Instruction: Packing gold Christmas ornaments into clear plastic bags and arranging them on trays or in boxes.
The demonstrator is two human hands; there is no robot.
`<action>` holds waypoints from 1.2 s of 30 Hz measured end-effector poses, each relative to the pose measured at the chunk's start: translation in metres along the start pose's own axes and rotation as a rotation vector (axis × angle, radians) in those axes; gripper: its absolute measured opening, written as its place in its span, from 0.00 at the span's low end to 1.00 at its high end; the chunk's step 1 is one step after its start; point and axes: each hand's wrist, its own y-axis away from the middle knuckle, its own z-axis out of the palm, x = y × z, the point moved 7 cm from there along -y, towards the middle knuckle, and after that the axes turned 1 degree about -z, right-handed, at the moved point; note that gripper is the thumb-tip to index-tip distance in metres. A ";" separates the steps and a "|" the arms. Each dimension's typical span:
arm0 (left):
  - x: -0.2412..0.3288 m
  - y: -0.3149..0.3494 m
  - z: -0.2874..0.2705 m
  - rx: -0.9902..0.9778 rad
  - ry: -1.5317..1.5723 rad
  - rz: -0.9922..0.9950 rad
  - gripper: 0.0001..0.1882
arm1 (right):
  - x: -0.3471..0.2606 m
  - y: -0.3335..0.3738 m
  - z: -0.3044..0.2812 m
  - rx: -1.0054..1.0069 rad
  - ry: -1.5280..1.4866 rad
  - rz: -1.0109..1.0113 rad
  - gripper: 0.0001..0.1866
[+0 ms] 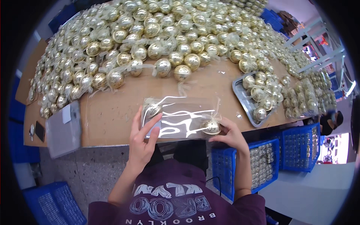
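Note:
A clear plastic package (pixel 176 122) lies flat across the table's front edge, with bright glare on its film. My left hand (pixel 141 140) grips its left end, thumb and fingers on the film beside a gold ball ornament (pixel 153 109) at that corner. At the other end, the fingers of my right hand (pixel 231 134) close round a second gold ball ornament (pixel 211 127) with dark lettering and a pale ribbon. Whether this ball sits fully inside the plastic I cannot tell.
A large heap of gold balls (pixel 153 30) with ribbons covers the table's far side. A metal tray (pixel 240 98) of balls stands right of my hands. Left lie clear plastic sheets (pixel 63 131) and a phone (pixel 39 131). Blue crates (pixel 223 165) of balls stand below right.

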 end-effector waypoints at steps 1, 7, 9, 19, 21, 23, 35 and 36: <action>-0.001 -0.001 0.001 0.006 0.007 0.001 0.17 | 0.005 -0.006 -0.003 -0.100 -0.083 0.058 0.33; 0.001 -0.002 0.000 -0.003 0.051 -0.010 0.16 | -0.016 -0.034 0.018 -0.379 0.067 0.047 0.37; -0.003 -0.001 -0.004 -0.010 0.065 -0.023 0.16 | -0.031 -0.045 0.044 -0.573 0.350 -0.287 0.38; -0.006 -0.001 -0.004 0.011 0.143 -0.007 0.17 | 0.001 -0.092 0.127 -0.281 -0.105 0.141 0.23; -0.004 -0.001 -0.005 -0.002 0.156 -0.027 0.17 | 0.004 -0.091 0.125 -0.337 -0.174 0.141 0.23; -0.006 0.005 -0.007 0.010 0.149 -0.086 0.17 | -0.014 -0.088 0.110 -0.532 0.013 0.204 0.20; 0.009 -0.001 -0.010 -0.088 0.043 -0.026 0.26 | -0.070 -0.166 0.058 -0.441 1.589 -0.762 0.27; 0.012 -0.003 -0.009 -0.131 0.045 -0.008 0.29 | -0.063 -0.166 0.051 -0.437 1.597 -0.756 0.27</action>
